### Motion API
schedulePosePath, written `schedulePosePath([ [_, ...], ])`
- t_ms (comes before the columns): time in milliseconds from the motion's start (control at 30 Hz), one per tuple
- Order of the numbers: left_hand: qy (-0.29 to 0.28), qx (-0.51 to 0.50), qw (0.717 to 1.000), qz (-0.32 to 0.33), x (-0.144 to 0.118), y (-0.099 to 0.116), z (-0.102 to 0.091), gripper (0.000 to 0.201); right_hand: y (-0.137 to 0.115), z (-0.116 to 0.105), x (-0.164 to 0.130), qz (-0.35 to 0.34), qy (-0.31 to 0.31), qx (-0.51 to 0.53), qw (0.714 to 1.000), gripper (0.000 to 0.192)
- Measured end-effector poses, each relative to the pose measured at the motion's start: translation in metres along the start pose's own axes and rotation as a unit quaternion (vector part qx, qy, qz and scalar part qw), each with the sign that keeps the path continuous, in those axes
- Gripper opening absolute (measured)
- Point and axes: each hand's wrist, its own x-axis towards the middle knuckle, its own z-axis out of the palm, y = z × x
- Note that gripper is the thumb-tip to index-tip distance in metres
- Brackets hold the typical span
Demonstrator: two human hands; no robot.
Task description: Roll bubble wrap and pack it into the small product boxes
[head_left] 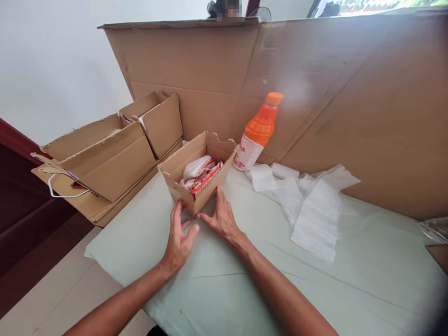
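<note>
A small open cardboard box (184,198) stands on a pale green cloth surface, with red packets (209,176) and something wrapped in clear plastic (196,166) inside it. My left hand (179,236) is at the box's near left side, fingers apart, fingertips at its lower edge. At the near right side my right hand (224,218) touches the base of the box with thumb and fingers spread. Neither hand is wrapped round anything. Just behind the box a bottle with an orange cap (260,128) leans against the cardboard wall.
Strips of bubble wrap (315,210) lie to the right. Two larger open cardboard boxes (108,161) sit at the left, with a white cord (52,189) hanging from one. A tall cardboard panel (350,102) closes off the back. The green cloth (266,280) drops over an edge at lower left.
</note>
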Motion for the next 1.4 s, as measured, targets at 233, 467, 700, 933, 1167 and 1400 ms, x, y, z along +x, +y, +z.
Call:
schedulePosePath([
  [233,0.079,0.069,0.993,0.056,0.126,-0.030,-0.006,0.074,-0.004,0.014,0.107,-0.014,-0.081,-0.119,0.990,0.099],
  [467,0.094,0.088,0.989,0.075,0.178,-0.071,-0.010,0.075,-0.009,0.030,0.149,-0.012,-0.080,-0.161,0.984,0.079],
  [700,0.097,0.123,0.984,0.082,0.200,-0.090,-0.038,0.073,-0.009,0.043,0.158,-0.014,-0.055,-0.176,0.983,0.069],
  [933,0.118,0.156,0.980,0.046,0.197,-0.086,-0.041,0.073,-0.015,0.036,0.117,-0.015,-0.066,-0.182,0.981,0.063],
  [1167,0.097,0.237,0.965,0.053,0.193,-0.068,-0.042,0.074,-0.032,0.009,-0.025,-0.093,-0.078,-0.168,0.978,0.068],
  [1400,-0.025,0.331,0.936,0.120,0.149,-0.042,-0.021,0.074,-0.076,-0.020,-0.170,-0.149,-0.098,-0.169,0.969,0.064],
])
